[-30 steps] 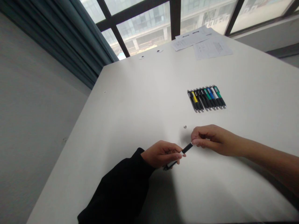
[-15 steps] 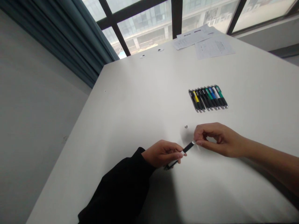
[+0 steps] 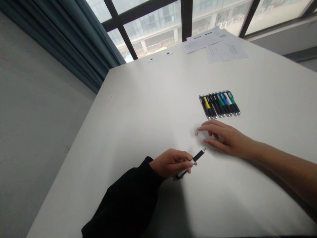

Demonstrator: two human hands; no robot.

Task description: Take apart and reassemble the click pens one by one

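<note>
My left hand (image 3: 174, 162) grips a white pen (image 3: 198, 155) with a black grip section, its narrow tip pointing up to the right. The pen's back end sticks out below my fingers. Beyond the tip, my right hand (image 3: 220, 137) is open, thumb and fingers apart, and holds nothing that I can see. Its fingertips are beside a small metallic pen tip piece (image 3: 196, 134) lying on the white table (image 3: 148, 109). Whether they touch it I cannot tell.
Several pens (image 3: 220, 104) with black, yellow, green, blue and white barrels lie side by side in a row past my right hand. Sheets of paper (image 3: 215, 46) and two small white pieces (image 3: 169, 53) are at the far edge, by the window. A dark curtain (image 3: 81, 39) hangs at the left.
My right hand has let go of the pen's front end and moved up and left to the small metallic piece, its fingers spreading. The left hand still holds the pen in place.
</note>
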